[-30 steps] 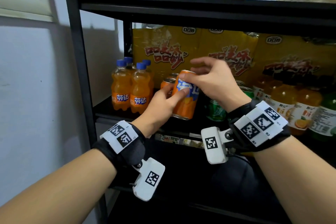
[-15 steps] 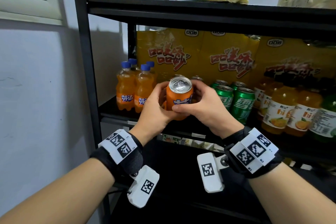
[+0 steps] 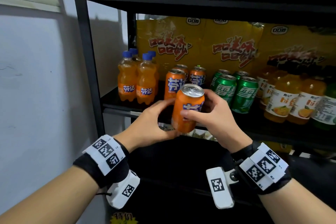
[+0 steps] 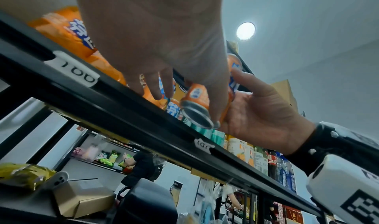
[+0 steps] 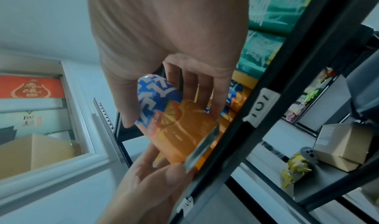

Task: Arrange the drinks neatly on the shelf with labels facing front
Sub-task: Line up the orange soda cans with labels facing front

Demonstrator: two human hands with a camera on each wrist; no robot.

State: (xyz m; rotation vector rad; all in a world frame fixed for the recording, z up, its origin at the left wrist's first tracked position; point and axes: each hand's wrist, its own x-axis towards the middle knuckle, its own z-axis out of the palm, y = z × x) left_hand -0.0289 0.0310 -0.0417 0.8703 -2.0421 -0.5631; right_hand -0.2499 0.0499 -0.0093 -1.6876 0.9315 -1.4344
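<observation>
Can is off the shelf, held out in front of its edge between both hands, just ahead of the gap right of the front orange can. From the head view, the left hand cups its lower side and the right hand wraps the other, thumb across the label, so fingers on both are closed round it. I'd say twist until the blue lettering faces out, then slide it in upright, not bumping the green cans.

Left wrist view: can tilted, base toward the lens, above the shelf rail.

Right wrist view: label shows between the fingers.

Compared with half a second back, it sits lower and nearer the person, the front orange can now uncovered.
</observation>
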